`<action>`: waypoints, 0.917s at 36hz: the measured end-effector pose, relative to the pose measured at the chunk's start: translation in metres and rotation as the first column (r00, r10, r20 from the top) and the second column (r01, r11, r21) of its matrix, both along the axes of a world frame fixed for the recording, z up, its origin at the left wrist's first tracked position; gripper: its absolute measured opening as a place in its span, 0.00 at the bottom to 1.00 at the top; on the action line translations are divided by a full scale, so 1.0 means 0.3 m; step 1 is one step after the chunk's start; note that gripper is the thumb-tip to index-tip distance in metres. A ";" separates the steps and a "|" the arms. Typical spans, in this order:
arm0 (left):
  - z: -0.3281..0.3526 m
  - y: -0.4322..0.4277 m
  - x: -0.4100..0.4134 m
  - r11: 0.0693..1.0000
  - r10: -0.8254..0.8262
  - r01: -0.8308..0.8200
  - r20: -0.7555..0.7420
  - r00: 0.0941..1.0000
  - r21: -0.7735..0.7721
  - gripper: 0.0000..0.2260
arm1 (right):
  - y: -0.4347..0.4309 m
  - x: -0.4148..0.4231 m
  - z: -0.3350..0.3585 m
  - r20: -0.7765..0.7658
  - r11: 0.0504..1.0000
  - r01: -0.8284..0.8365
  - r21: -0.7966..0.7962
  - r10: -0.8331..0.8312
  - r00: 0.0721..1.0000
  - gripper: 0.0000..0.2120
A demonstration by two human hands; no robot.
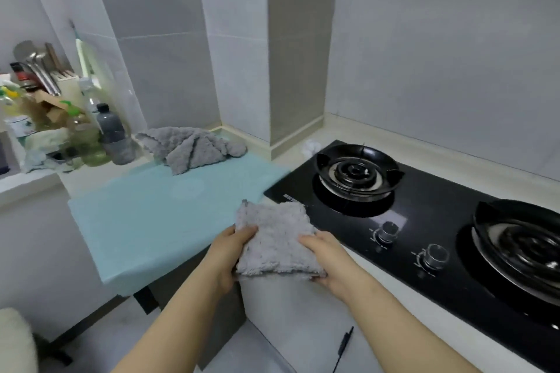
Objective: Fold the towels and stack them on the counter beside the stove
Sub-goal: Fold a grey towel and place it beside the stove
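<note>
Gripping a grey towel [275,239] from both sides, the left hand [225,254] and the right hand [328,263] sit a little apart with the cloth stretched between them. Each hand pinches it with the thumb on top and the fingers curled underneath. The towel looks folded into a rough square, and its far edge reaches over the front of the table [91,179]. Whether it rests there or is held just above cannot be told. Ahead of the left hand, a pale blue cover [145,215] spreads across the table and hangs slightly past its front edge. Farther ahead, at the back of that cover near the tiled wall [169,76], a second grey towel [194,145] lies crumpled and unfolded. Beyond and to the left of the left hand, bottles [113,136] crowd together, with a knife block [68,82] and utensils behind them. To the right of the right hand, a black glass stove [430,215] is set into the white top. It has one burner [356,172] ahead, another at the far right edge, and two metal knobs [388,232] close to the right wrist. A small white scrap [310,147] lies by the wall corner behind the stove. Below both forearms, a pale floor [115,339] shows.
</note>
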State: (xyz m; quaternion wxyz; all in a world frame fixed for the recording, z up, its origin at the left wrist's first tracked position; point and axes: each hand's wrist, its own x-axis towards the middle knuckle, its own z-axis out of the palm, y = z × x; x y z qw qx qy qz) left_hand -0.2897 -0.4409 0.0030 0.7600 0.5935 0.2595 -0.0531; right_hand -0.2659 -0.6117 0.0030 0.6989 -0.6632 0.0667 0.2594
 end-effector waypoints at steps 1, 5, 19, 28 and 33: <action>0.010 -0.050 0.010 1.000 -0.022 0.022 0.010 1.000 0.010 0.11 | -0.053 -0.003 0.010 0.010 0.999 0.038 0.005 -0.038 0.999 0.04; 0.032 -0.283 0.047 0.990 -0.125 0.124 0.021 0.992 0.066 0.14 | -0.296 -0.027 0.045 0.045 0.988 0.156 -0.004 -0.156 0.987 0.11; -0.009 -1.340 -0.040 0.919 -0.394 0.395 0.054 0.917 -0.004 0.08 | -1.347 -0.239 0.011 0.066 0.909 0.414 -0.041 -0.411 0.909 0.08; 0.007 -1.756 -0.092 0.865 -0.501 0.501 0.021 0.865 -0.018 0.13 | -1.759 -0.336 -0.020 0.067 0.841 0.538 -0.063 -0.534 0.843 0.05; 0.034 -1.908 -0.095 0.838 -0.545 0.544 0.073 0.835 0.040 0.14 | -1.918 -0.356 -0.020 0.090 0.812 0.578 -0.075 -0.572 0.815 0.05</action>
